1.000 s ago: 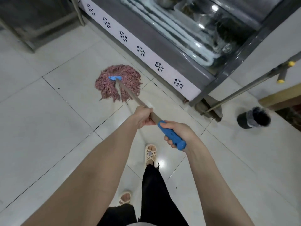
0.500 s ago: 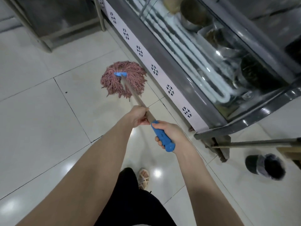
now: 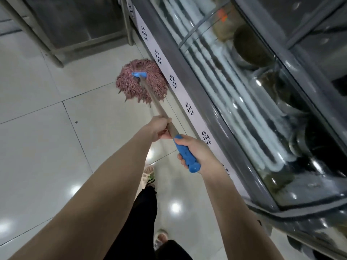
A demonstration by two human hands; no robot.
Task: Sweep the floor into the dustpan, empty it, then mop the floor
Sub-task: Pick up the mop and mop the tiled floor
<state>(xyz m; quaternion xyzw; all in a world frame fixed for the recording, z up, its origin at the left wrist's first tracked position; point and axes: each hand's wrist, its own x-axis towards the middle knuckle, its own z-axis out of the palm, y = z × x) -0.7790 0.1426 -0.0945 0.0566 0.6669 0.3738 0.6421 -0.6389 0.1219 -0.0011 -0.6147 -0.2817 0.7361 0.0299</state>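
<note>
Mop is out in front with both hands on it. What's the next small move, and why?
Probably pull the mop head back toward the feet along the display case's white base panel. Its strands lie spread on the tile, right edge against that panel; left hand grips the shaft, right hand the blue grip, so a straight pull looks ready.

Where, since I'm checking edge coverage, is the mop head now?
Head view, upper centre: the pink mop head lies on the tiled floor, its right edge against the display cabinet's snowflake-patterned strip.
</note>
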